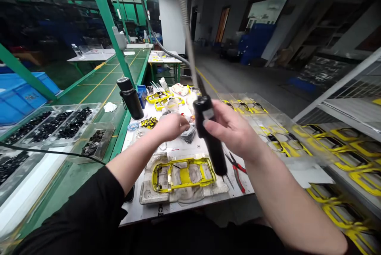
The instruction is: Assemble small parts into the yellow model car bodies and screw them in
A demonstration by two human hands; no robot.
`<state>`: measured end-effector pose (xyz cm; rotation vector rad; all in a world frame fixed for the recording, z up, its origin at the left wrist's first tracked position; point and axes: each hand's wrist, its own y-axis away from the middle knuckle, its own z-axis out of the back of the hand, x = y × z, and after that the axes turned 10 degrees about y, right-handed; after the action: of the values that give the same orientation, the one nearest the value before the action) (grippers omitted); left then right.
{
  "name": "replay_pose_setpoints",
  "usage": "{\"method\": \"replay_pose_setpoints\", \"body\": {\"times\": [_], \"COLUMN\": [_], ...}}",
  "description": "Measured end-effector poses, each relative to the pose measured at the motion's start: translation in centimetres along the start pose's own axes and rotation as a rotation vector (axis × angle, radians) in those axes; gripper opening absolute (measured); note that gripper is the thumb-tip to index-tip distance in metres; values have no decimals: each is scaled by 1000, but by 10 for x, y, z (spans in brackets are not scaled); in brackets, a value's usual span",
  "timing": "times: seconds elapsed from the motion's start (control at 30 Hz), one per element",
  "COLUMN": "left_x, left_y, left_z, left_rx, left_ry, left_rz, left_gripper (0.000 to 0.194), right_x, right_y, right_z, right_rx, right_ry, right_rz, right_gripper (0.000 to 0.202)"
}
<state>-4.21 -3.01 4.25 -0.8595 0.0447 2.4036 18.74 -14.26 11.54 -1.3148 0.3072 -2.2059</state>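
Note:
My right hand [230,130] is wrapped round a black electric screwdriver [211,140], which hangs from a coiled cord with its tip pointing down. Below and left of the tool, a yellow toy-car body frame [184,175] lies in a grey, worn fixture [147,194] near the table's front edge. My left hand [174,126] reaches over the middle of the table, beside a plastic bag of dark small parts [188,134]. Its fingers are curled in and partly hidden, so what they hold, if anything, cannot be made out.
Red-handled pliers [238,175] lie right of the fixture. A black flask [131,98] stands at the left by a green post [102,5]. Trays of black parts [59,124] sit further left. More yellow frames [279,140] fill trays on the right.

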Motion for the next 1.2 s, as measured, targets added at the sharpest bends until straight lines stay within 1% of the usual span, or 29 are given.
{"method": "replay_pose_setpoints", "body": {"times": [0.07, 0.1, 0.13, 0.2, 0.27, 0.33, 0.47, 0.57, 0.63, 0.7, 0.73, 0.77, 0.8, 0.87, 0.97, 1.03, 1.1, 1.13, 1.2], "left_x": [2, 3, 4, 8, 12, 18, 28, 32, 32, 31, 30, 29, 29, 29, 37, 48, 60, 66, 74], "left_y": [-9, -14, -19, -28, -36, -42, -50, -50, -43, -27, -14, 1, 20, 64, 137, 178, 204, 212, 215], "left_z": [-18, -26, -33, -44, -52, -58, -66, -63, -56, -44, -37, -29, -21, -4, 13, 15, 7, 1, -12], "left_rx": [36, 49, 65, 105, 153, 195, 224, 202, 173, 117, 77, 25, -30, -145, -311, -379, -356, -329, -272], "left_ry": [-129, -187, -239, -324, -385, -424, -445, -427, -405, -376, -361, -351, -344, -351, -406, -449, -457, -455, -442], "left_rz": [36, 47, 54, 72, 95, 110, 103, 78, 52, 22, 10, 9, 18, 79, 275, 451, 593, 647, 726], "left_gripper": [28, 25, 24, 28, 33, 34, 35, 34, 29, 21, 19, 21, 26, 30, 30, 30, 29, 32, 40], "right_x": [3, 4, 4, 1, -5, -15, -36, -47, -49, -47, -45, -43, -41, -37, -35, -34, -32, -31, -29], "right_y": [3, 8, 14, 27, 42, 56, 85, 107, 120, 130, 134, 137, 140, 144, 148, 149, 150, 150, 150], "right_z": [-1, -3, -5, -12, -19, -26, -32, -30, -27, -20, -16, -12, -8, -1, 3, 2, -1, -4, -9], "right_rx": [234, 312, 355, 368, 341, 298, 218, 185, 159, 118, 96, 81, 69, 41, -24, -65, -71, -57, -24], "right_ry": [-393, -531, -630, -737, -757, -736, -629, -491, -386, -292, -249, -211, -178, -122, -48, -9, 2, -8, -48], "right_rz": [-73, -96, -113, -157, -226, -301, -419, -493, -518, -522, -520, -517, -516, -514, -492, -471, -447, -436, -425], "right_gripper": [58, 56, 53, 44, 40, 43, 44, 47, 48, 46, 44, 42, 40, 36, 33, 31, 30, 30, 31]}}
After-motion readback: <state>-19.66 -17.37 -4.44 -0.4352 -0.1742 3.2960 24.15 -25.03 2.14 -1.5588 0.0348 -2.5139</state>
